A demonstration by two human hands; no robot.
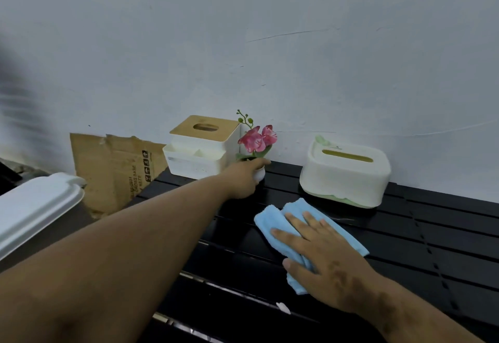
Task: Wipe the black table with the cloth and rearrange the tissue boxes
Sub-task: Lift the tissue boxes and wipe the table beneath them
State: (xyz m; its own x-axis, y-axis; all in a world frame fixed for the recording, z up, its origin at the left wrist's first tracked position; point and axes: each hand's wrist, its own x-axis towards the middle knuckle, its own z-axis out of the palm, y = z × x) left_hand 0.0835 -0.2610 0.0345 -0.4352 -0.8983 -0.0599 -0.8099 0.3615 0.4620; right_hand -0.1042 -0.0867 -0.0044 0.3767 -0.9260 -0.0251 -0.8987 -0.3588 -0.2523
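Cloth lies flat on the table, directly under the right hand; its far end sticks out past the fingertips, its near end past the thumb. Rounded box sits just beyond those fingertips, against the wall, apart from the cloth. Square box stands left of the left hand, just beside the pot that hand grips.

Cloth: light blue, folded into a loose strip, bunched near the thumb. Table: black, slatted. Rounded box: white, green base, slot on top. Square box: white, wooden lid with oval slot, open tray at front.

Right-hand fingers: straight, spread slightly apart, pressing the cloth flat to the table. Left-hand fingers: curled around the small white pot with pink flowers; fingertips hidden behind the pot.

Left of the table: cardboard leaning on the wall, 1 white lid.
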